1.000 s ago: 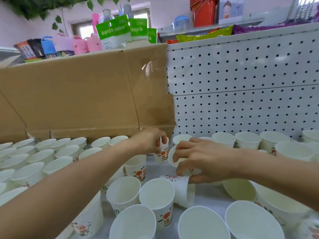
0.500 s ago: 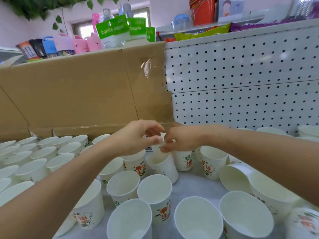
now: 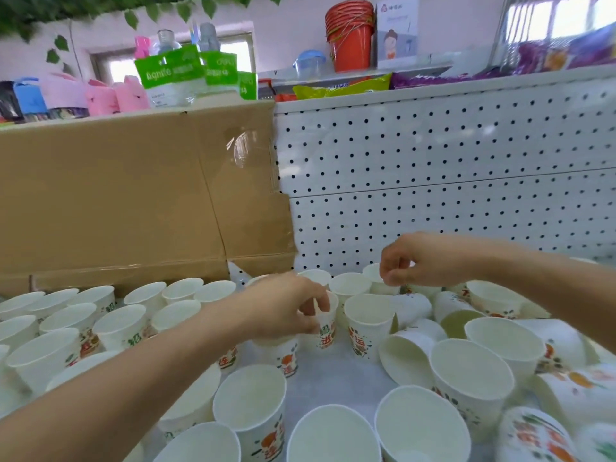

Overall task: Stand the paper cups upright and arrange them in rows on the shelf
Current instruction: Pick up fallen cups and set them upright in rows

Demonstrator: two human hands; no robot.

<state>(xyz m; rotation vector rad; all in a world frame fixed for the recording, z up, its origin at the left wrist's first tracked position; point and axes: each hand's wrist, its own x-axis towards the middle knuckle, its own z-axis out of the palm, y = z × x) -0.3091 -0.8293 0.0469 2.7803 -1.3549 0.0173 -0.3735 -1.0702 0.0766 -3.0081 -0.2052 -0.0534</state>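
**Left hand on upright cup, right hand unclear**

Left hand [image 3: 286,311] pinches the rim of an upright paper cup [image 3: 325,333] on the shelf [image 3: 333,381], below the cardboard box's [image 3: 133,201] right corner. It shows a bare white inside. Rows of upright cups [image 3: 73,321] stand below the box; tipped cups [image 3: 413,355] lie to its right. Right hand [image 3: 416,261] has curled fingers over a back cup [image 3: 375,285] — contact unclear, grip can't be told.

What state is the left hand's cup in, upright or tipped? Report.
Upright: the cup stands mouth up, left hand pinching its rim.

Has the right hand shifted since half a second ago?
Yes. The right hand has moved right, away from the corner of the cardboard box, and now sits in front of the pegboard, apart from the left hand.
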